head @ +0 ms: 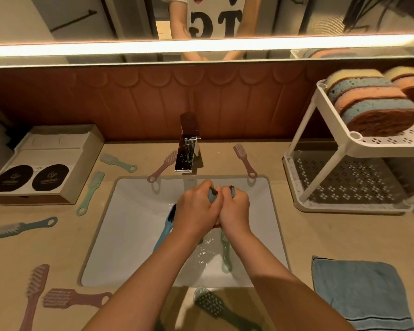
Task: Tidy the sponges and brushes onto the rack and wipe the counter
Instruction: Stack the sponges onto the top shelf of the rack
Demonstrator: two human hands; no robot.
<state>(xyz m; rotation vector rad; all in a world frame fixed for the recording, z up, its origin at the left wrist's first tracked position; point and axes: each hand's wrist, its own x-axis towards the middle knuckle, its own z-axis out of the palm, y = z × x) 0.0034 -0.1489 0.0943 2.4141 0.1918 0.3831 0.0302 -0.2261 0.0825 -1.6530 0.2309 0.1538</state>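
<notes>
Over the white sink (134, 235) my left hand (197, 209) and my right hand (234, 209) together squeeze a blue sponge (213, 194) with a dark scouring side; most of it is hidden in my fists. A blue brush (165, 229) and a green brush (225, 254) lie in the basin, where some water has pooled. Several sponges (373, 103) stand on the top shelf of the white two-tier rack (344, 149) at the right. Pink, green and blue brushes lie scattered over the counter, among them a pink brush (75, 298) at the front left.
A chrome faucet (188, 144) stands behind the basin with a pink brush (245, 161) to its right. A beige box (46, 163) sits at the back left. A folded blue towel (361, 292) lies at the front right. The rack's lower shelf (349, 180) holds nothing.
</notes>
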